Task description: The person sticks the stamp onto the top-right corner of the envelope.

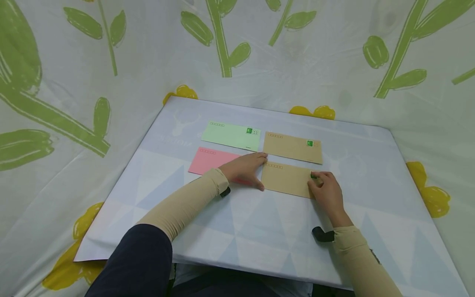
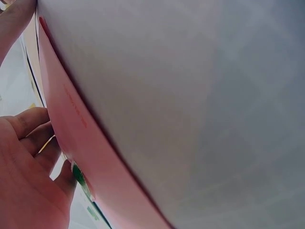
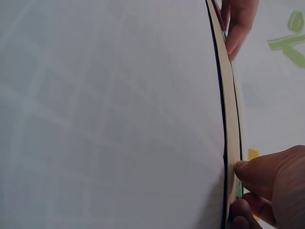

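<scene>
My right hand is at the right end of the front tan envelope, its thumb and fingers pinching a small green stamp at the upper right corner. In the right wrist view the green of the stamp shows between the fingertips, close against the paper. My left hand spreads over the right part of a pink envelope. Its fingertips and thumb reach the left edge of the front tan envelope. A green stamp on the pink envelope shows beside the left fingers in the left wrist view.
Behind these lie a light green envelope and another tan envelope, each with a green stamp in its upper right corner. All rest on a table with a pale patterned cover. A leaf-printed curtain hangs around it.
</scene>
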A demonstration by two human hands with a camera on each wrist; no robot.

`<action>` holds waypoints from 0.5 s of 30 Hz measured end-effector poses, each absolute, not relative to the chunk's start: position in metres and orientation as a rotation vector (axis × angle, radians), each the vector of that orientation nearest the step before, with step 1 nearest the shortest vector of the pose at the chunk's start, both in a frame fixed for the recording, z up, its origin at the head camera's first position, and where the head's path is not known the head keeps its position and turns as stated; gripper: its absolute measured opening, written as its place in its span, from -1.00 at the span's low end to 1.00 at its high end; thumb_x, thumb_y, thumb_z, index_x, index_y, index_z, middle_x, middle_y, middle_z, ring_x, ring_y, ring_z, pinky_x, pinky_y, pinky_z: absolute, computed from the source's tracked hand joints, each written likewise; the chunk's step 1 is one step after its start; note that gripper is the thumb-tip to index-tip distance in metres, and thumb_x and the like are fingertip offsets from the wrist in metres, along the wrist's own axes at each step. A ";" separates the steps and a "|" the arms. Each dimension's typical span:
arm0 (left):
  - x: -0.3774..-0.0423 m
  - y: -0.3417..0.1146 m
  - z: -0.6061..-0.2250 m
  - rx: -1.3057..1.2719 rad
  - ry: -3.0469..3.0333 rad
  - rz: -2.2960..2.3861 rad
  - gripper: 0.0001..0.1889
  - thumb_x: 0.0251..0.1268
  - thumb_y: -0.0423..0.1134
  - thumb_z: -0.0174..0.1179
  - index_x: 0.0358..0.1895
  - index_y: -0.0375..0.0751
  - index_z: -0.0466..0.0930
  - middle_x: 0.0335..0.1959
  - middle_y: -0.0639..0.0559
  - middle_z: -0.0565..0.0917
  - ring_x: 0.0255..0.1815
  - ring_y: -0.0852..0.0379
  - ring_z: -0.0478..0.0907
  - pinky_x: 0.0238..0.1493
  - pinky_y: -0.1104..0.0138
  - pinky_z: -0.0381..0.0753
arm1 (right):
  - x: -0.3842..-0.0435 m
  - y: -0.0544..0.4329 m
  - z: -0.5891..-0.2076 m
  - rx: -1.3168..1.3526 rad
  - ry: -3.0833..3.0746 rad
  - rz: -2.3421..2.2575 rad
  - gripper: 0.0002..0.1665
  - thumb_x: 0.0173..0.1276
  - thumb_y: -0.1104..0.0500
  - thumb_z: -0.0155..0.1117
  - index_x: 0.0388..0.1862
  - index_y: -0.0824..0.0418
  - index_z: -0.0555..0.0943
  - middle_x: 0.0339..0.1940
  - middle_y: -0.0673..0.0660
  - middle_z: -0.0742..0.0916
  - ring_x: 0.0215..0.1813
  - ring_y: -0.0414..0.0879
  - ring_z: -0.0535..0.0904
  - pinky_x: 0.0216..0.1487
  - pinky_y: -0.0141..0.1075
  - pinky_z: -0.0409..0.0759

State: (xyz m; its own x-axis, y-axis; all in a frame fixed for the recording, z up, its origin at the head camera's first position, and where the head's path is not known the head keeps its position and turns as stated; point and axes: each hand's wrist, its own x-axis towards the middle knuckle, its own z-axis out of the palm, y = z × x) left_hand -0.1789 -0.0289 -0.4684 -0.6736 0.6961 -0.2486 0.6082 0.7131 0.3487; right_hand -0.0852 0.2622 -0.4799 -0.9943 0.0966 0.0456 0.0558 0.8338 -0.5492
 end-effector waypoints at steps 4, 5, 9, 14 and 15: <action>-0.179 -0.029 -0.469 1.012 2.558 0.337 0.17 -0.06 0.38 0.48 0.56 -0.21 0.21 0.66 -0.02 0.06 0.66 0.06 -0.04 0.62 0.28 -0.02 | -0.085 0.262 -0.481 -0.135 -2.949 0.871 -0.54 0.48 0.17 0.24 0.26 0.38 0.59 0.25 0.37 0.54 -0.01 0.21 0.56 0.01 0.11 0.58; -0.179 -0.029 -0.470 1.012 2.559 0.336 0.17 -0.06 0.38 0.48 0.56 -0.21 0.21 0.66 -0.02 0.06 0.66 0.06 -0.04 0.63 0.29 -0.02 | -0.085 0.262 -0.481 -0.135 -2.950 0.870 -0.54 0.48 0.17 0.24 0.27 0.38 0.59 0.25 0.37 0.54 -0.01 0.21 0.56 0.02 0.12 0.57; -0.180 -0.029 -0.470 1.014 2.564 0.329 0.17 -0.07 0.39 0.48 0.56 -0.20 0.21 0.66 -0.01 0.07 0.66 0.06 -0.04 0.63 0.29 -0.03 | -0.086 0.263 -0.483 -0.131 -2.949 0.863 -0.53 0.48 0.16 0.24 0.27 0.39 0.59 0.24 0.38 0.54 0.01 0.22 0.55 0.05 0.13 0.56; -0.179 -0.029 -0.470 1.008 2.561 0.336 0.18 -0.07 0.39 0.48 0.56 -0.20 0.21 0.66 0.00 0.06 0.66 0.07 -0.04 0.63 0.29 -0.03 | -0.087 0.263 -0.484 -0.139 -2.952 0.862 -0.52 0.48 0.15 0.22 0.28 0.39 0.59 0.23 0.37 0.55 0.02 0.23 0.55 0.08 0.14 0.55; -0.179 -0.029 -0.470 1.008 2.560 0.338 0.18 -0.07 0.39 0.49 0.56 -0.20 0.21 0.66 0.00 0.06 0.66 0.07 -0.04 0.63 0.29 -0.03 | -0.088 0.264 -0.484 -0.140 -2.953 0.863 -0.52 0.48 0.15 0.22 0.28 0.39 0.59 0.24 0.37 0.54 0.02 0.23 0.55 0.08 0.14 0.55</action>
State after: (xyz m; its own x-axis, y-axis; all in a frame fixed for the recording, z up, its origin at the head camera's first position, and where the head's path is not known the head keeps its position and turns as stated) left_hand -0.1791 -0.0292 -0.4702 -0.6771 0.6930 -0.2477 0.6048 0.7158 0.3491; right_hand -0.0875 0.2635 -0.4844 -0.9940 0.1041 0.0339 0.0695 0.8391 -0.5396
